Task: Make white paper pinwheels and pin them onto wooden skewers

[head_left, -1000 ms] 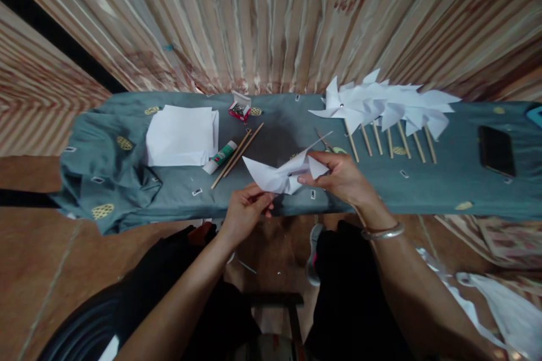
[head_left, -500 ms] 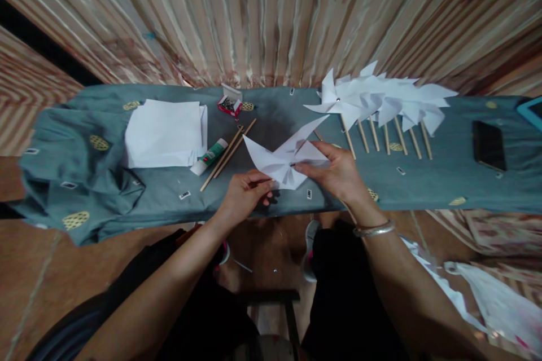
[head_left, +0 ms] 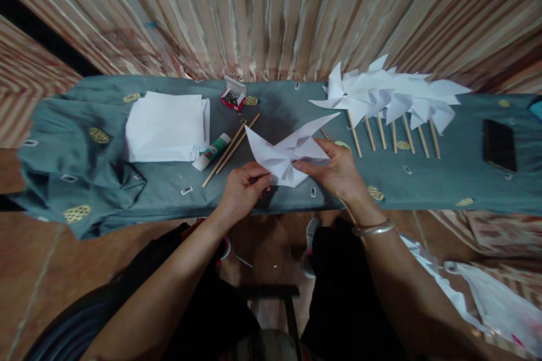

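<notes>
A white folded paper pinwheel head (head_left: 287,153) is pinched at its centre by the right hand (head_left: 339,172), while its lower edge is gripped by the left hand (head_left: 241,192), above the grey-blue patterned cloth (head_left: 169,186). Beyond, plain wooden sticks (head_left: 231,149) and a green-labelled glue tube (head_left: 212,152) (writing illegible) are seen.

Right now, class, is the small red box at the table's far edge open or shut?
Open: the small red box has its white lid raised, showing dark contents inside.
</notes>
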